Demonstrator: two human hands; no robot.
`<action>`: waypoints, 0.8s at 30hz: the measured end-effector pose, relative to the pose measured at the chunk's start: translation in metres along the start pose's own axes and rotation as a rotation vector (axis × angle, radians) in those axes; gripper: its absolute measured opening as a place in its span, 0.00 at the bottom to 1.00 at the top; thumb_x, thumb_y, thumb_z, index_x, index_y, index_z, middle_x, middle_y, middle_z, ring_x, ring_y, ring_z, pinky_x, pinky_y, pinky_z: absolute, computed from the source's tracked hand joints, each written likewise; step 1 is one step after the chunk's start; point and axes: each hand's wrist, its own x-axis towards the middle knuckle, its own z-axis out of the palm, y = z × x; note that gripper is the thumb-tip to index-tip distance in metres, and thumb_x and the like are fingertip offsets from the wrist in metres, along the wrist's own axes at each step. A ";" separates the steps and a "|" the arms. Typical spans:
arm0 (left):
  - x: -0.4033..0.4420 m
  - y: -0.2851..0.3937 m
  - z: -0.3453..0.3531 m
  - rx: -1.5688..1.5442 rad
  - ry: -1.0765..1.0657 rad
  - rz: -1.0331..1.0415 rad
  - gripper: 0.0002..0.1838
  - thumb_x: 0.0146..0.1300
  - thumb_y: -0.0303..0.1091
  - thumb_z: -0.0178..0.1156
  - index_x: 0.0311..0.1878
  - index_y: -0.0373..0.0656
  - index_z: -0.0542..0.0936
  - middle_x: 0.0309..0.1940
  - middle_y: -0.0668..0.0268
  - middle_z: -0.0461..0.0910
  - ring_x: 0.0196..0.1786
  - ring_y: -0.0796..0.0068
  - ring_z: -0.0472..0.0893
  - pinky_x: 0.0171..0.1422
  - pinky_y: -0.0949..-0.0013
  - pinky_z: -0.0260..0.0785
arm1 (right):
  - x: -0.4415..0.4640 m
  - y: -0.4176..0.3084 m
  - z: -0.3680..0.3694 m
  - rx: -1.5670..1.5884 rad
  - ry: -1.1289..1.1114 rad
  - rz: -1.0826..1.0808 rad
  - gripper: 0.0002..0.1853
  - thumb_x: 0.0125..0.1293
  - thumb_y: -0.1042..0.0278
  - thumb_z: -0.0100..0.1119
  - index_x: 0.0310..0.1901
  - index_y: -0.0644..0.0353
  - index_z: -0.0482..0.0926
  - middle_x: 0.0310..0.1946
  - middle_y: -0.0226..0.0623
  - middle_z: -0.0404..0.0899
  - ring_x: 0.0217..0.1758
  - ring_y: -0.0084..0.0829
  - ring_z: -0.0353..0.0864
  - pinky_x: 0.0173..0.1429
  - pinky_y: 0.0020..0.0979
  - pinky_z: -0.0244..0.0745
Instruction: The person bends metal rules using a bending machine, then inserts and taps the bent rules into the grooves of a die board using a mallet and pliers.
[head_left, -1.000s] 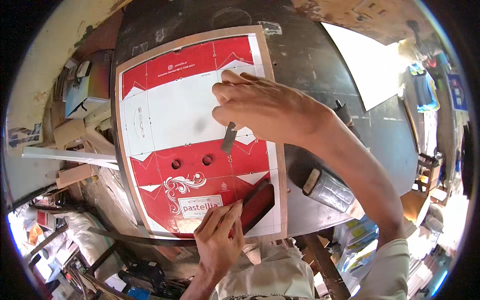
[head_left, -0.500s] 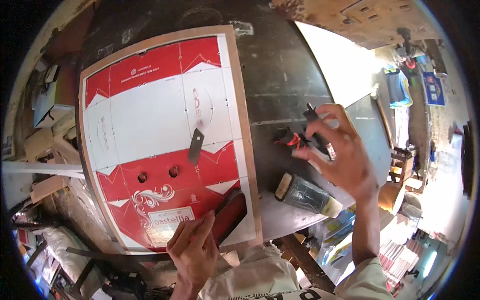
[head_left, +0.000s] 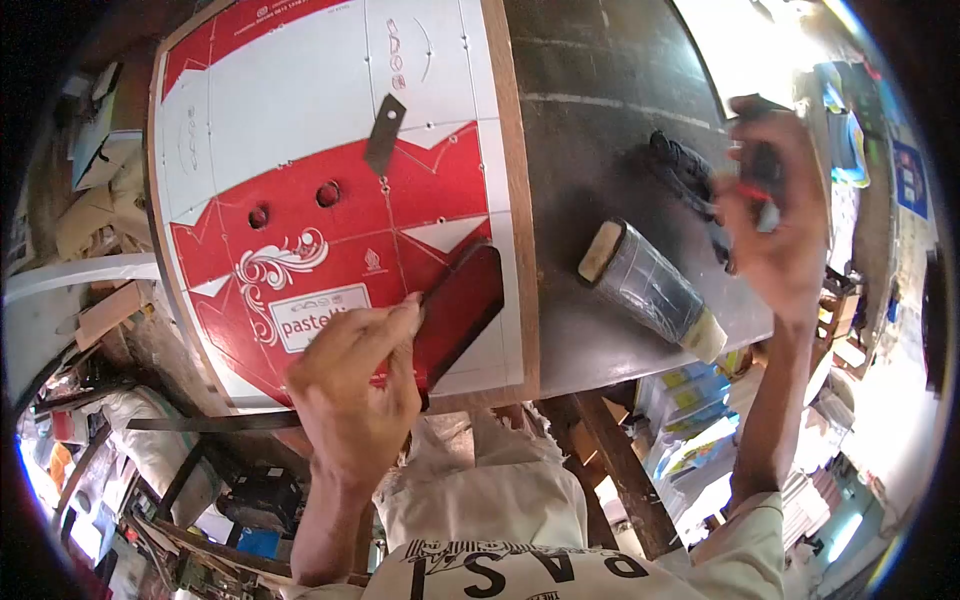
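Observation:
My left hand [head_left: 358, 385] rests over the lower part of a red and white printed sheet [head_left: 270, 120], its thumb and fingers pinched at the end of a dark red, flat-sided bar [head_left: 468, 310]. On the sheet lies a thin metal piece with a hole [head_left: 383, 140], apart from both hands. My right hand [head_left: 775, 205], blurred, is raised over the table's right side with its fingers wrapped round a black tool [head_left: 762, 165] with a bit of red. Beneath the sheet is a brown board [head_left: 512, 200].
A block wrapped in clear plastic [head_left: 655, 290] lies on the dark table [head_left: 590, 130] right of the board. Near my right hand is a black coiled item [head_left: 685, 170]. Stacked papers [head_left: 690, 405] stand below the table's right edge, and a bright white sheet [head_left: 740, 50] lies behind.
My right hand left the metal piece on the printed sheet, moved right and took hold of the black tool. My left hand stayed at the bar. The view has shifted.

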 end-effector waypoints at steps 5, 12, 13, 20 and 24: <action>-0.001 -0.001 0.000 0.022 0.008 0.014 0.17 0.53 0.15 0.67 0.46 0.40 0.88 0.32 0.58 0.85 0.32 0.62 0.85 0.36 0.65 0.75 | -0.008 -0.018 -0.055 0.300 0.773 0.074 0.20 0.61 0.65 0.59 0.51 0.70 0.81 0.38 0.37 0.84 0.31 0.25 0.77 0.44 0.36 0.78; -0.001 -0.005 0.003 -0.058 0.059 0.020 0.16 0.54 0.14 0.65 0.46 0.38 0.87 0.32 0.56 0.85 0.32 0.61 0.86 0.37 0.66 0.76 | 0.008 -0.078 0.005 1.631 0.394 0.009 0.46 0.58 0.51 0.52 0.73 0.73 0.53 0.47 0.56 0.68 0.50 0.47 0.69 0.60 0.62 0.65; -0.001 -0.005 0.003 -0.083 0.057 0.023 0.16 0.54 0.14 0.66 0.46 0.38 0.87 0.31 0.56 0.85 0.32 0.61 0.85 0.36 0.66 0.76 | 0.014 -0.077 0.013 1.676 0.356 -0.012 0.49 0.57 0.50 0.52 0.75 0.73 0.50 0.54 0.63 0.69 0.58 0.53 0.71 0.66 0.68 0.62; -0.005 -0.007 0.005 -0.059 0.063 0.023 0.16 0.53 0.14 0.65 0.45 0.37 0.87 0.31 0.57 0.83 0.32 0.59 0.83 0.37 0.63 0.76 | 0.035 -0.079 0.034 1.731 0.071 -0.309 0.41 0.58 0.55 0.51 0.70 0.76 0.62 0.66 0.64 0.66 0.70 0.58 0.67 0.73 0.63 0.60; -0.013 -0.004 0.007 -0.059 0.073 0.042 0.16 0.54 0.15 0.64 0.48 0.33 0.85 0.36 0.59 0.82 0.37 0.62 0.83 0.40 0.62 0.77 | 0.043 -0.081 0.002 1.283 0.350 0.197 0.30 0.64 0.62 0.49 0.64 0.73 0.72 0.55 0.58 0.78 0.53 0.43 0.80 0.61 0.44 0.73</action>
